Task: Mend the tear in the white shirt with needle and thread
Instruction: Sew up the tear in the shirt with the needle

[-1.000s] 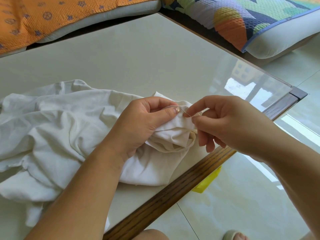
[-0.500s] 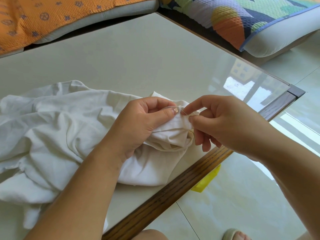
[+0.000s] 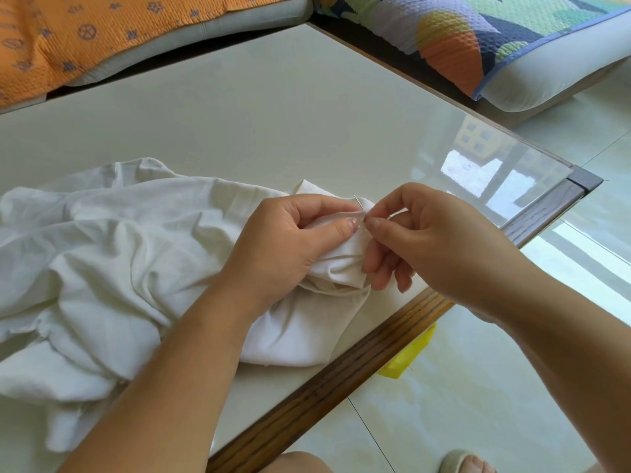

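The white shirt (image 3: pixel 102 254) lies bunched at the left of the counter (image 3: pixel 239 114), and my left hand (image 3: pixel 290 244) grips a raised fold of it. My right hand (image 3: pixel 444 240) pinches the needle (image 3: pixel 358 201) at that fold. I judge stitching to be in progress, but the tear and any finished stitches are not discernible.

The glossy pale surface (image 3: pixel 273 114), edged in dark wood, carries the crumpled white shirt (image 3: pixel 102 268), heaped beneath the left hand (image 3: pixel 286 240) and spreading away to its left.
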`<state>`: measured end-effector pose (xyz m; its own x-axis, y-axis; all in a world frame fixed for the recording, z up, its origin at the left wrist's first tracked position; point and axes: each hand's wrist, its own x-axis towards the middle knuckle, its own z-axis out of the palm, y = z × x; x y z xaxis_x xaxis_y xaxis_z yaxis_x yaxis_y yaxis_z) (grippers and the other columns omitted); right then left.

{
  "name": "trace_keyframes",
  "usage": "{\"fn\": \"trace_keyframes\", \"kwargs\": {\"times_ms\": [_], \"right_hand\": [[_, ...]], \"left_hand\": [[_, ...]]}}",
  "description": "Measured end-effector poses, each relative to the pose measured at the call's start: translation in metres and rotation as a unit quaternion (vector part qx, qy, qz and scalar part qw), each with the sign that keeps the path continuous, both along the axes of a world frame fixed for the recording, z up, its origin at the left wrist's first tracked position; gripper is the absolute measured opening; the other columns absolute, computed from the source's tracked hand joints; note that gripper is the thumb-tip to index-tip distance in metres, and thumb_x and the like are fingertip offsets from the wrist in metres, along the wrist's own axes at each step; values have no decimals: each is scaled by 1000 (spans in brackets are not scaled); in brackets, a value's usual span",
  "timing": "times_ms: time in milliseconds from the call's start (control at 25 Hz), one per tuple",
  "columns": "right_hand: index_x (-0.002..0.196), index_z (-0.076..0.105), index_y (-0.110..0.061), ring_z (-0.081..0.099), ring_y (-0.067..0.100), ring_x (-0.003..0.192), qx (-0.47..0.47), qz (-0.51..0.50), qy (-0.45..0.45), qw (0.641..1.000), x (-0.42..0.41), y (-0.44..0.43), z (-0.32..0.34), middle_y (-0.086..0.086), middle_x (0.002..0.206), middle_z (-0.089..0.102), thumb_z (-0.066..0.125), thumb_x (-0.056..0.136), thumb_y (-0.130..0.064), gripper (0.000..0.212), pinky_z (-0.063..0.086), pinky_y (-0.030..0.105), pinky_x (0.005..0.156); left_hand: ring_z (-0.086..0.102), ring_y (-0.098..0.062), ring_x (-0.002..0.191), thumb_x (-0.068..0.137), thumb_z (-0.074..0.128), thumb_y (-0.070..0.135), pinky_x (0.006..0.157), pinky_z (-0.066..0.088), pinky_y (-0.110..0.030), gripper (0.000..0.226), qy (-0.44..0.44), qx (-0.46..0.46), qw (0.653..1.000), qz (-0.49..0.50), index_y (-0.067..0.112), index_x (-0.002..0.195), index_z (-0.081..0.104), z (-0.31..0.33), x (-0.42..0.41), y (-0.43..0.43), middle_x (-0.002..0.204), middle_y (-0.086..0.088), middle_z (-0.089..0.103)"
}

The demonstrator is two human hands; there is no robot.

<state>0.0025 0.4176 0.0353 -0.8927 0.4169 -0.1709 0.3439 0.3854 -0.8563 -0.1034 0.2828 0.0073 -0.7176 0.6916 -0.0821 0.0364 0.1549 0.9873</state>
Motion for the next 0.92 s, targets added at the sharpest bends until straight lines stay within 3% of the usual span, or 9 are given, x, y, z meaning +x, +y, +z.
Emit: {"fn": "trace_keyframes", "kwargs": {"times_ms": [120, 280, 440, 560, 640, 720, 800, 840, 920], "right_hand": [[105, 50, -13, 68, 29, 57, -63, -16, 24, 998, -1, 0, -4, 8, 68, 73, 52, 100, -18, 8, 53, 35, 57], [105, 58, -8, 70, 30, 59, -148, -20, 25, 989, -3, -2, -1, 14, 67, 72, 52, 99, -15, 10, 52, 27, 46], [90, 66, -21, 69, 17, 56, -16, -115, 28, 993, -3, 7, 2, 1, 72, 73, 60, 95, -24, 8, 47, 21, 41], [89, 68, -31, 63, 9, 63, 58, -188, 56, 979, -4, 25, 9, -8, 85, 70, 63, 92, -32, 6, 48, 21, 50], [98, 66, -18, 63, 11, 61, -105, -189, 97, 972, -6, 30, 12, 0, 89, 74, 59, 96, -24, 10, 51, 22, 53], [102, 58, -5, 69, 19, 64, -316, -161, 152, 923, -9, 27, 16, 13, 86, 74, 50, 100, -12, 11, 56, 23, 55], [102, 56, -3, 74, 28, 81, -374, -164, 202, 890, -10, 28, 15, 18, 86, 73, 46, 101, -8, 11, 61, 31, 70], [101, 57, -5, 74, 28, 89, -337, -182, 223, 896, -11, 31, 13, 17, 89, 74, 46, 101, -8, 11, 60, 35, 79], [98, 59, -13, 72, 17, 95, -149, -223, 247, 931, -11, 37, 8, 6, 94, 75, 50, 100, -12, 9, 56, 36, 91]], "left_hand": [[72, -4, 90, 86, 72, 9, 85, 55, -19, 19, 45, -13, 999, -1, 27, 91, 78, -1, 4, 2, 88, 9, 78], [71, 0, 88, 83, 75, 15, 84, 54, -19, 20, 60, -33, 998, 2, 34, 84, 77, -1, 6, 2, 85, 13, 77], [72, -2, 86, 84, 76, 17, 85, 55, -22, 14, 50, -60, 997, -7, 30, 88, 79, 0, 7, 2, 84, 11, 77], [72, -4, 88, 85, 76, 17, 88, 57, -27, 13, 24, -66, 997, -15, 27, 91, 80, 2, 6, 0, 87, 9, 78], [73, -6, 89, 84, 76, 21, 90, 57, -30, 12, 11, -64, 998, -24, 25, 95, 79, 4, 7, 0, 88, 8, 78], [72, -5, 90, 83, 76, 24, 91, 56, -29, 13, 8, -63, 998, -25, 25, 96, 79, 4, 7, 0, 89, 10, 78], [72, -4, 90, 83, 76, 24, 90, 56, -27, 11, 4, -61, 998, -28, 25, 94, 79, 5, 7, 0, 88, 10, 78], [72, -4, 90, 84, 76, 23, 89, 56, -26, 10, 0, -61, 998, -33, 25, 93, 79, 5, 6, 0, 88, 10, 78], [73, -5, 89, 84, 76, 21, 86, 56, -22, 10, -2, -64, 997, -38, 25, 93, 79, 4, 5, -1, 88, 8, 78]]}}
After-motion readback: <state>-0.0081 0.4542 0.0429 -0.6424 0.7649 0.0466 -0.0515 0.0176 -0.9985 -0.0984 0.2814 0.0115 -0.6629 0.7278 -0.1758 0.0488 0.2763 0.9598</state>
